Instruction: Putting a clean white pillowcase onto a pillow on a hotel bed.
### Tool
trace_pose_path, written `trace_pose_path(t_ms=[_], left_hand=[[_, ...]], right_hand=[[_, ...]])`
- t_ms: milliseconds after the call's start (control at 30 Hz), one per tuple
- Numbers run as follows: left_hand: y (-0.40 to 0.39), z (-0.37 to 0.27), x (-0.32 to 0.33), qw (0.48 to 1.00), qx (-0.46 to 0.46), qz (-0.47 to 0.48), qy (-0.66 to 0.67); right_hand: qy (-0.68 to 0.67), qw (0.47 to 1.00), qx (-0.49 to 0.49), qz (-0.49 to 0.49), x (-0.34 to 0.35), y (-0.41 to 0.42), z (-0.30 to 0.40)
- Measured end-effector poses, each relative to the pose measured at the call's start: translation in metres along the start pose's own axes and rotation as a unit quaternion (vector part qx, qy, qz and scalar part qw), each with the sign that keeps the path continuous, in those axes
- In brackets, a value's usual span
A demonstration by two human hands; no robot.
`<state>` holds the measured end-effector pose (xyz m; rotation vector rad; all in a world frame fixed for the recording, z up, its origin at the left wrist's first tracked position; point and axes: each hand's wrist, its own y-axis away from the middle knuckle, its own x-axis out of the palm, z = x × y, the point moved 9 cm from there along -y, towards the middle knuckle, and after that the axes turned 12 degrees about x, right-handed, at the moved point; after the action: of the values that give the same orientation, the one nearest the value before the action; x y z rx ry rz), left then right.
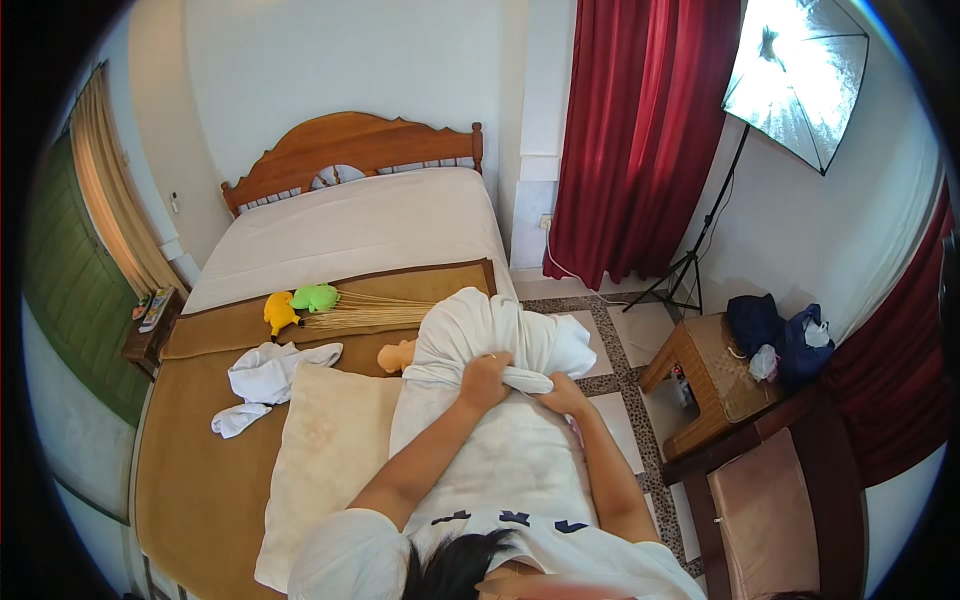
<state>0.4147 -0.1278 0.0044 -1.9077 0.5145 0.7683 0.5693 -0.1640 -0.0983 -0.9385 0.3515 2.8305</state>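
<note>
Both my hands grip bunched white fabric, apparently a pillowcase (469, 322), around a stained white pillow (495, 450) held against my body. My left hand (486, 382) is closed on the gathered cloth near its middle. A short way to the right, my right hand (564, 394) pinches a twisted fold of the same cloth. Beyond my hands, the fabric bulges loosely and hangs past the bed's right side. A bare cream pillow (337, 435) lies left of my left arm. Past it rests a crumpled white cloth (266, 373), with a smaller white piece (240, 420) beside it.
On the bed's brown blanket (202, 465) are a yellow plush toy (280, 311), a green one (315, 298), a partly hidden tan one (395, 356) and a stick broom (375, 309). To the right stand a softbox light (799, 75), a wicker table (705, 375) with bags, and a cushioned chair (765, 517).
</note>
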Motion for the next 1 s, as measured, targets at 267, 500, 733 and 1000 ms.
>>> trace_pose_path(t_ms=[267, 500, 733, 1000], left_hand=[[0.026, 0.072, -0.054, 0.979, -0.025, -0.147, -0.136], [0.031, 0.068, -0.03, 0.995, -0.066, -0.055, -0.059], [0.03, 0.016, -0.044, 0.997, -0.044, -0.016, -0.069], [0.048, 0.055, -0.049, 0.991, -0.076, -0.076, -0.074]], right_hand=[[-0.018, 0.987, -0.061, -0.149, -0.023, 0.027, 0.032], [0.014, 0.939, -0.109, -0.326, -0.038, 0.044, 0.056], [0.126, 0.939, -0.241, -0.209, 0.005, 0.036, 0.135], [0.188, 0.96, -0.197, -0.063, 0.051, 0.016, 0.12]])
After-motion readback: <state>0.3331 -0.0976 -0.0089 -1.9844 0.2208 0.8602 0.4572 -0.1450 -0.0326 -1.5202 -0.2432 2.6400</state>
